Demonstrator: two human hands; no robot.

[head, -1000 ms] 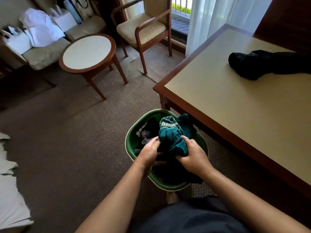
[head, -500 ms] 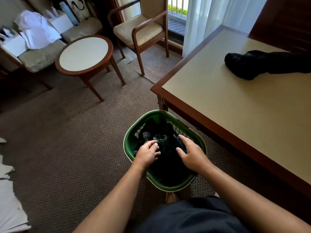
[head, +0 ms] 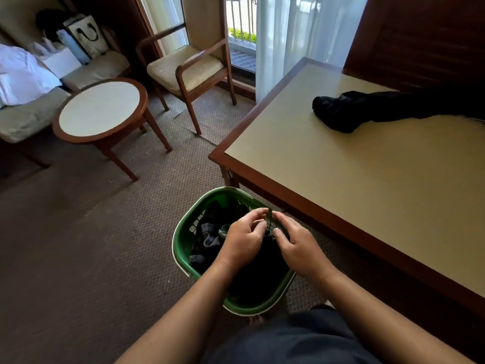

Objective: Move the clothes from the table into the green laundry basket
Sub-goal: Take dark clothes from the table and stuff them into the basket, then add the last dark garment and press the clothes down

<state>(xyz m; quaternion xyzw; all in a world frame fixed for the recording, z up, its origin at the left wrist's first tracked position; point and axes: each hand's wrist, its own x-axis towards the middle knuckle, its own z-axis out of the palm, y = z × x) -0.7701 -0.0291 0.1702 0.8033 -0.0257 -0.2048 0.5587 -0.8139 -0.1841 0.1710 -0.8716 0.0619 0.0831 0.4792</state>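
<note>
the green laundry basket [head: 180,243] sat on the brown carpet [head: 78,245], just beside the corner of the desk [head: 367,195]. dark clothes [head: 210,239] lay inside it. both of the person's hands were over the basket, close together. the left grip [head: 242,241] had its fingers loosely bent and held nothing. the right grip [head: 296,248] looked the same, fingers loose, nothing in them. one black piece of clothing [head: 367,109] lay on the far side of the desk, well apart from the basket.
</note>
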